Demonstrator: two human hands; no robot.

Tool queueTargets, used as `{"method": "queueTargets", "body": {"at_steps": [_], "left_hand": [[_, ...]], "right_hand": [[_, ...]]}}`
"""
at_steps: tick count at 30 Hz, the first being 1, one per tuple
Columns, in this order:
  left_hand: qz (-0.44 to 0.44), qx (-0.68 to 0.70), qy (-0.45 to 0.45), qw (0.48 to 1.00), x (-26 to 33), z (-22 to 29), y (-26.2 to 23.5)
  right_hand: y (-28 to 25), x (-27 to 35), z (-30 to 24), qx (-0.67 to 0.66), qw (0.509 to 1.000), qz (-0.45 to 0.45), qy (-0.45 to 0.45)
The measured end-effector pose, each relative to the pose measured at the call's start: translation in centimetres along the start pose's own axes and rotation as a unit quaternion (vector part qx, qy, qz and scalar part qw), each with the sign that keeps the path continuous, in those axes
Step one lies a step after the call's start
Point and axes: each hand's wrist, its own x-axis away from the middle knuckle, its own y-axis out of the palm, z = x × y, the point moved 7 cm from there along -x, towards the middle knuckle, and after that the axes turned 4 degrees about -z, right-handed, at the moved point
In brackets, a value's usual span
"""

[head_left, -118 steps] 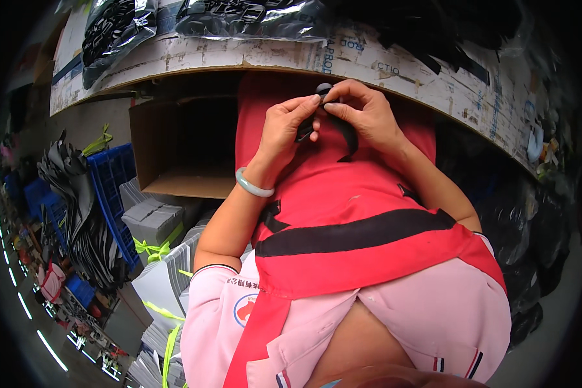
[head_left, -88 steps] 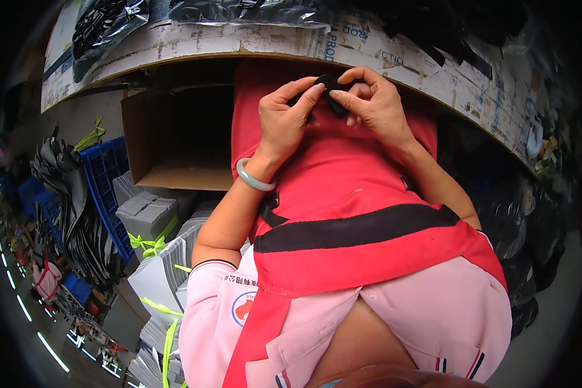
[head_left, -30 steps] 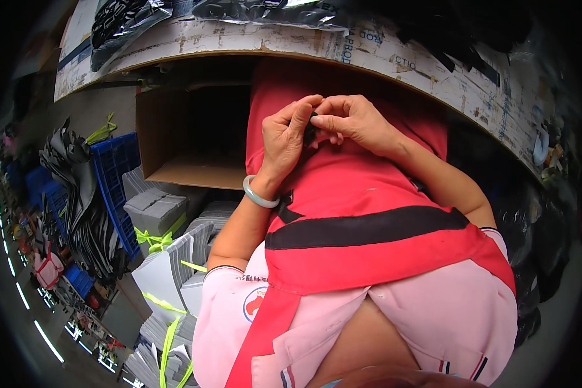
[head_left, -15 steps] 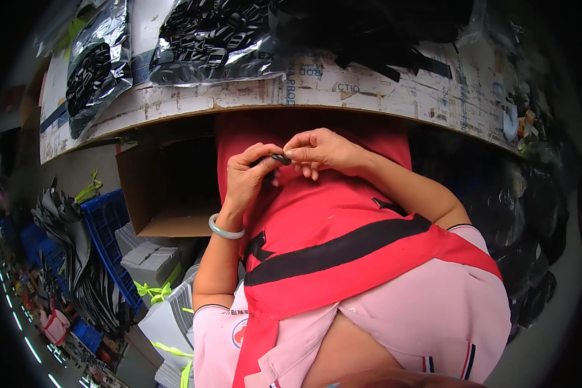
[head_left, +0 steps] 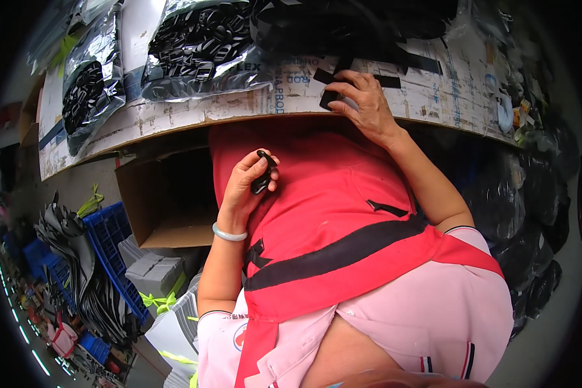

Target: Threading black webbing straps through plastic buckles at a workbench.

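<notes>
In the head view, the left hand is closed around small black plastic buckles and is held above the red apron, in front of the worktable. The right hand is placed over the near edge of the worktable, its fingers bent, with thumb and fingertips set against a black strap; whether the strap is pinched or only touched cannot be told. The strap is located just to the left of the right palm, its long axis directed away from the body, the far end leaning slightly rightward. It is crossed by a second black strap, laid roughly left to right. The right hand is the nearer one; the left hand is positioned well apart, toward the body and leftward.
</notes>
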Motion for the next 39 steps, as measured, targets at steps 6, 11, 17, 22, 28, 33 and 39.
{"method": "queueTargets", "body": {"at_steps": [6,11,17,22,28,33,39], "left_hand": [[0.006,-0.025,-0.026,0.999,-0.4,0.1,0.5],[0.001,-0.015,-0.027,1.0,-1.4,0.2,2.1],[-0.028,-0.002,-0.017,0.999,-1.4,-0.5,2.3],[-0.023,0.025,-0.031,0.999,-1.4,-1.0,1.8],[0.023,-0.082,-0.029,0.996,-1.9,-0.4,2.2],[0.09,-0.156,0.047,0.983,-1.2,1.3,3.0],[0.126,-0.246,0.148,0.95,-0.4,2.7,4.1]], "right_hand": [[-0.3,0.8,-1.6,0.017,0.998,0.031,-0.048],[-1.3,-0.4,-2.6,-0.054,0.987,0.124,-0.085],[-1.9,-1.1,-2.0,-0.031,0.997,-0.022,-0.074],[-0.3,1.9,-1.8,-0.067,0.995,-0.019,-0.074],[-3.9,-0.3,-3.3,-0.037,0.972,0.169,-0.161],[-9.1,-2.4,-7.9,-0.135,0.948,0.224,-0.182],[1.3,0.5,-9.1,-0.509,0.832,-0.135,0.173]]}}
